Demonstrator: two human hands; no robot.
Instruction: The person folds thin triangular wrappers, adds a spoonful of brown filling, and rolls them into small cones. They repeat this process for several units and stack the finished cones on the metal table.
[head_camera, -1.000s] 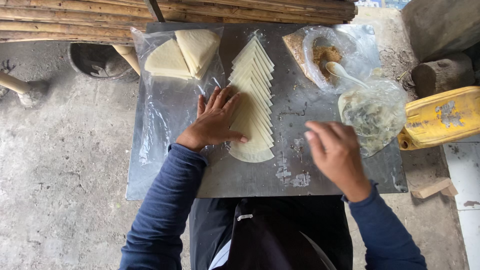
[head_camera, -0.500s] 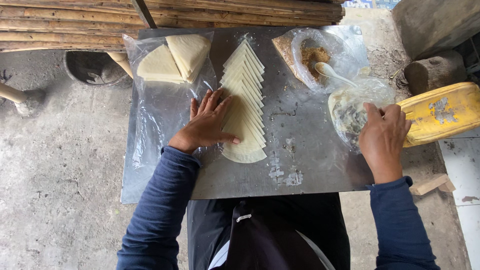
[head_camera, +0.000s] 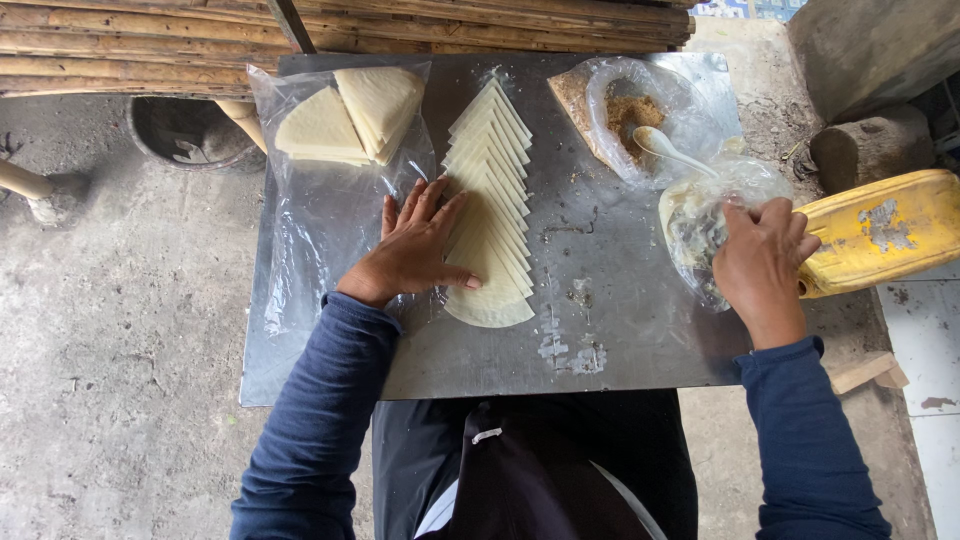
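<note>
A row of pale triangular dough wrappers (head_camera: 489, 190) lies fanned out down the middle of a steel table (head_camera: 620, 330). My left hand (head_camera: 415, 248) rests flat on the lower wrappers, fingers spread. My right hand (head_camera: 760, 265) reaches into a clear plastic bag (head_camera: 700, 215) at the table's right edge, its fingers curled on the bag and its contents. Behind that bag, another plastic bag with brown filling (head_camera: 630, 115) holds a white spoon (head_camera: 668, 150).
A plastic bag with folded wrapper stacks (head_camera: 345, 115) lies at the back left of the table. A yellow jerrycan (head_camera: 885, 230) sits to the right, bamboo poles (head_camera: 150, 40) run along the back, and a dark bucket (head_camera: 190, 135) stands on the concrete floor.
My right hand moved from the table's middle to the right and onto the clear bag. My left hand stayed on the wrappers.
</note>
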